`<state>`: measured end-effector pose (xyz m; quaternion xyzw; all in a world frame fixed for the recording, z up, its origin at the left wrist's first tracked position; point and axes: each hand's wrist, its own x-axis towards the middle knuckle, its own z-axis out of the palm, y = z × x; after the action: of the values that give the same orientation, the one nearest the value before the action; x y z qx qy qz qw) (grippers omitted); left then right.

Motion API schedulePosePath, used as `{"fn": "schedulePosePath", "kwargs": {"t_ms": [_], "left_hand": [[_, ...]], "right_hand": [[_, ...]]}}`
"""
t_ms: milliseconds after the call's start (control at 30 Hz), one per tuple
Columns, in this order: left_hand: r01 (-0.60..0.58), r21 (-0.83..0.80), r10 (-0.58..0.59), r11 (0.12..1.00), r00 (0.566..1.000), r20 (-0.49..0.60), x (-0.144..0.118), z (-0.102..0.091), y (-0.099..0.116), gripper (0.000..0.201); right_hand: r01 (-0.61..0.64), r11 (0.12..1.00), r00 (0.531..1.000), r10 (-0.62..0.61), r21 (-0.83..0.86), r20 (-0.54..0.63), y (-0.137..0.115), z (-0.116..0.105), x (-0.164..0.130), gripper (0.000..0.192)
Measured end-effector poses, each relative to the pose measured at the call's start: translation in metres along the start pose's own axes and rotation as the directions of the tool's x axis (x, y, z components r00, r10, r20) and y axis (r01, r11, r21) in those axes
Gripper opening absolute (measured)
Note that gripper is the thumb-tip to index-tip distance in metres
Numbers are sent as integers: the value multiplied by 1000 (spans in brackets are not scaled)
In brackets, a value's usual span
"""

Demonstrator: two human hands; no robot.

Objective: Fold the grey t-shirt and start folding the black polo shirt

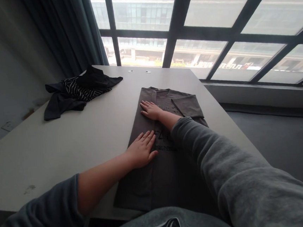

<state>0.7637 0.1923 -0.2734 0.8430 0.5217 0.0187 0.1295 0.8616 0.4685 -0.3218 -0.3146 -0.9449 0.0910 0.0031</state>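
Note:
A dark brown T-shirt (172, 164) lies flat on the white table (64, 142), its sides folded inward into a long strip, one sleeve folded across at the upper right. My left hand (142, 149) rests palm down on the folded left side near the shirt's middle, fingers together. Farther up, my right hand (150, 110) presses flat on the same folded side near the collar. Neither hand grips the cloth. Both arms wear grey sleeves.
A crumpled pile of dark clothes (77, 90), one piece with white stripes, sits at the table's far left. Two small round caps (139, 71) lie near the far edge. Large windows and a dark curtain (65, 32) stand behind; the table's right edge drops to a dark floor.

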Motion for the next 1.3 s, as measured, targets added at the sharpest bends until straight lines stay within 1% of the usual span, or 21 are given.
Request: {"fn": "schedulePosePath", "kwargs": {"t_ms": [167, 267, 367, 567, 667, 733, 800, 867, 933, 967, 1000, 1033, 1067, 1100, 1133, 1167, 1200, 1233, 1267, 1300], "left_hand": [[-96, 2, 96, 995, 995, 23, -72, 8, 24, 73], [-133, -2, 133, 991, 991, 23, -102, 11, 32, 71], [-153, -20, 154, 988, 988, 27, -118, 10, 36, 71], [-150, -73, 155, 986, 986, 62, -132, 5, 42, 72], [-188, -144, 201, 971, 976, 81, -144, -2, 46, 71], [-222, -227, 248, 948, 965, 91, -155, -11, 46, 67], [-231, -349, 280, 908, 955, 97, -167, -24, 45, 60], [-200, -505, 295, 839, 949, 114, -178, -39, 41, 49], [-126, -673, 295, 729, 945, 142, -187, -52, 33, 43], [-73, -748, 285, 659, 945, 159, -189, -58, 28, 45], [-17, -807, 261, 590, 950, 171, -191, -62, 22, 50], [31, -842, 214, 539, 961, 173, -190, -66, 17, 55], [64, -849, 143, 524, 976, 162, -187, -68, 13, 58], [84, -830, 53, 552, 989, 135, -182, -69, 10, 58], [96, -781, -40, 618, 995, 91, -175, -68, 9, 56], [106, -703, -117, 703, 993, 33, -166, -65, 9, 52], [117, -607, -164, 786, 986, -23, -155, -60, 11, 48], [127, -505, -182, 854, 981, -61, -143, -54, 14, 44], [130, -409, -177, 903, 981, -79, -130, -47, 19, 43], [128, -323, -160, 938, 984, -76, -119, -38, 24, 46]], "right_hand": [[1, 1000, 1000, -1, 1, -14, -2, -2, 1, 76], [-6, 1000, 1000, 6, 6, -15, -4, -3, 0, 76], [-18, 1000, 1000, 18, -1, -20, -7, -4, -1, 76], [-32, 999, 999, 32, -19, -17, -8, -6, -3, 75], [-28, 999, 999, 27, -18, -23, -6, -5, -3, 76], [-22, 1000, 999, 21, -17, -27, -5, -4, -1, 76], [-18, 1000, 999, 18, -16, -27, -4, -3, 0, 77], [-18, 1000, 999, 18, -15, -28, -3, -3, 1, 77], [-20, 1000, 999, 20, -12, -32, -4, -3, 1, 77], [-21, 1000, 999, 21, -8, -34, -4, -3, 2, 77], [-22, 1000, 999, 22, -4, -36, -5, -3, 2, 77], [-24, 1000, 999, 24, 0, -38, -5, -3, 2, 77], [-24, 1000, 999, 24, 3, -40, -5, -3, 2, 77], [-23, 1000, 999, 24, 5, -43, -5, -2, 2, 77], [-22, 1000, 999, 22, 6, -45, -5, -2, 2, 77], [-20, 1000, 999, 20, 6, -48, -5, -2, 2, 77], [-18, 1000, 999, 18, 5, -50, -4, -2, 2, 76], [-16, 1000, 999, 16, 3, -52, -4, -1, 2, 76], [-15, 1000, 998, 15, 0, -54, -4, -1, 2, 75], [-14, 1000, 998, 14, -4, -56, -3, -1, 2, 75]]}}
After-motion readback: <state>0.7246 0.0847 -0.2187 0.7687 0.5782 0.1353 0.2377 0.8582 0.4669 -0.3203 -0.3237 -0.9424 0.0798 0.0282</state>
